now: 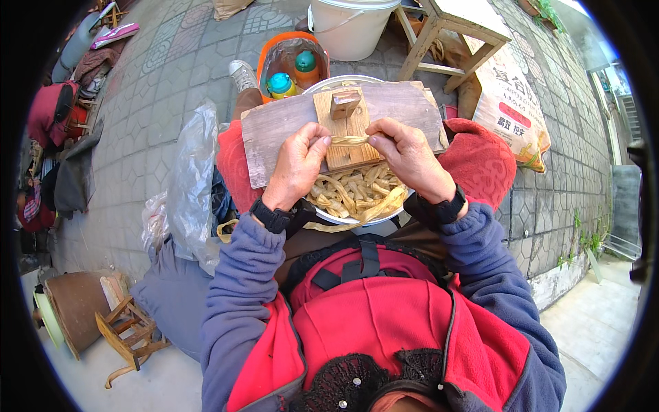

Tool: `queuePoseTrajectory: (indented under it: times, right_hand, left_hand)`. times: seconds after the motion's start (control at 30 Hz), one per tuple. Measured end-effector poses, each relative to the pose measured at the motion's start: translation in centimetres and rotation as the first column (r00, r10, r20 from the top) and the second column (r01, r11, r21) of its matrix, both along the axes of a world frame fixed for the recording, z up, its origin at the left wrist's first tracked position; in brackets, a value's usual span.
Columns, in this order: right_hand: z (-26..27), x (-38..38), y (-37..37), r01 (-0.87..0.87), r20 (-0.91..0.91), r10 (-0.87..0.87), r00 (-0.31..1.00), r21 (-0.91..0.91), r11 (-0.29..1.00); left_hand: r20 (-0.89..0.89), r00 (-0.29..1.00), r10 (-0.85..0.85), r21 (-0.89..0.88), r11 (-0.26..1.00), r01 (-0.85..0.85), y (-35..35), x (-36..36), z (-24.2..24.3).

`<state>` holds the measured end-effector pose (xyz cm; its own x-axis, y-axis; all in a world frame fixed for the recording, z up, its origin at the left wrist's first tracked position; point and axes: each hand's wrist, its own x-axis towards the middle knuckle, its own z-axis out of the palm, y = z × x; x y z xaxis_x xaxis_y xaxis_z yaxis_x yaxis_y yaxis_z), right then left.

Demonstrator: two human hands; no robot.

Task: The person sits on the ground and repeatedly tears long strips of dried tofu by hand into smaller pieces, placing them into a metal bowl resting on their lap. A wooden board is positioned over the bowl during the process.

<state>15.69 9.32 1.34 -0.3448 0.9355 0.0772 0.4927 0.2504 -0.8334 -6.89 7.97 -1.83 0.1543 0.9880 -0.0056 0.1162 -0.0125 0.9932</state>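
A pale yellow, folded strip that looks like dried plant matter [349,140] is stretched level between my two hands. My left hand [294,164] pinches one end between thumb and fingers, and my right hand [412,158] pinches the other. Under it is a wooden block [346,157] with a short upright wooden piece [345,104] at its far end. The block rests on a worn wooden board [278,126] laid across a white tub [383,220]. Short knotted or rolled pieces [355,191] fill the tub's near side, and a longer loose strip [381,207] hangs over its rim.
Beyond the board stand an orange bin [265,51] holding two bottles, a lidded white bucket [350,31] and a wooden stool [437,26]. A printed sack [515,108] lies right. Clear plastic bags [193,170] and a small wooden stool [128,335] are left.
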Motion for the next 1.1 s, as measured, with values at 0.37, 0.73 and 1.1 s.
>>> queuePoseTrajectory:
  times: [0.37,0.73,1.1]
  right_hand:
    - [1.0,-0.7,-2.4,-0.084,0.193,-0.017,0.981,0.502,0.861]
    - [0.2,-2.3,-5.7,-0.209,0.073,0.232,0.97,-0.236,0.949]
    - [1.6,-2.6,-6.2,-0.124,-0.716,-0.205,0.667,-0.378,0.918]
  left_hand:
    - [-0.406,0.91,0.086,0.022,0.996,-0.085,-2.5,1.0,0.6]
    - [-0.474,0.879,0.06,0.233,0.971,0.059,-4.2,1.5,3.2]
    - [0.536,0.831,-0.149,-0.156,0.95,0.271,-7.9,4.6,5.3]
